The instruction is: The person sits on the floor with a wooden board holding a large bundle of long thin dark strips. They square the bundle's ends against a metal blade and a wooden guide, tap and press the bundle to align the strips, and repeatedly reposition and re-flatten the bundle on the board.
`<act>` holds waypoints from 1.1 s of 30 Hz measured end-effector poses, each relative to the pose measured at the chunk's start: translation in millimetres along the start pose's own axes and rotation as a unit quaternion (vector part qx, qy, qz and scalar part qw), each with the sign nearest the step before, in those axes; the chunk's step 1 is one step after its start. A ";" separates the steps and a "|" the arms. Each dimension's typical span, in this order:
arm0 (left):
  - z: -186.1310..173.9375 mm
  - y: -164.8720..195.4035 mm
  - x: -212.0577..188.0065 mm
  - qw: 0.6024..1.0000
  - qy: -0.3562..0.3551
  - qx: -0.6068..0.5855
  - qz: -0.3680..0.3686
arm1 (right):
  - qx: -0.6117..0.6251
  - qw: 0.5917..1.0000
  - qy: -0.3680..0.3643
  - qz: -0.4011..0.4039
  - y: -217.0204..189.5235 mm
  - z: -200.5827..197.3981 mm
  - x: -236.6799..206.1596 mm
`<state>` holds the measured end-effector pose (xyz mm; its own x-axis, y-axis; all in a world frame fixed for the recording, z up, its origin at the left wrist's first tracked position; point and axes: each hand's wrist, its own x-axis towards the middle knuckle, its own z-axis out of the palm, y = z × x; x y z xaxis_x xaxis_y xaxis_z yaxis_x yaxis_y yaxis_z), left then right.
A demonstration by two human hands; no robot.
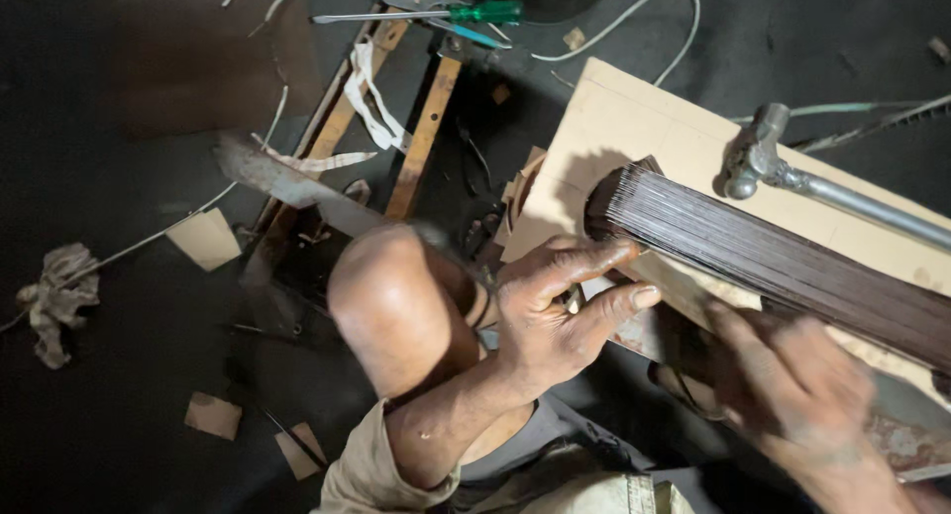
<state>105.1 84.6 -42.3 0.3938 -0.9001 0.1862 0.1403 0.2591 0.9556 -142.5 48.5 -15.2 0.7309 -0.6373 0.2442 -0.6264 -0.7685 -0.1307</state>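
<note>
Fingers (594, 261) of the left hand (555, 316) pinch the stiff, heavy-looking metal-strip bundle (773, 257) at the board's (634, 118) near edge; right hand (792, 385) blurred, grip unclear.

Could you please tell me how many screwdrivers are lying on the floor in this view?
2: a green-handled screwdriver at top centre, and a blue-handled one just below it, partly hidden. Others may lie outside the frame.

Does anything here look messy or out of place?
Yes. Cardboard scraps and a crumpled rag litter the dark floor, and the hammer lies on the pale board. The left hand touches the metal-strip stack.
</note>
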 end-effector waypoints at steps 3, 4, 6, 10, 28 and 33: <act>-8.0 -5.2 0.2 0.998 0.004 0.001 -0.060 | 0.007 0.998 0.043 -0.040 -7.1 10.9 27.5; -12.4 -7.0 1.7 0.999 0.019 0.042 -0.009 | -0.004 0.998 0.047 -0.045 -4.5 10.7 35.6; -18.9 -10.5 5.1 0.992 0.038 0.110 0.049 | -0.025 0.996 0.056 -0.057 0.4 6.9 48.2; -21.2 -16.4 7.7 0.992 0.005 0.123 0.023 | -0.043 0.999 0.016 -0.018 5.7 -11.2 65.4; 4.4 -37.6 11.0 0.972 0.050 0.211 0.088 | 0.097 0.994 -0.039 -0.017 7.1 -20.9 91.6; 9.5 -28.1 18.7 0.962 0.022 0.253 0.097 | 0.030 0.992 -0.049 0.111 -26.9 -7.7 57.2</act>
<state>99.9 57.2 -63.5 0.4080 -0.8331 0.3736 -0.3959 0.2073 0.8946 -86.0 33.2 9.6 0.6008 -0.7919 0.1093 -0.7603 -0.6083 -0.2279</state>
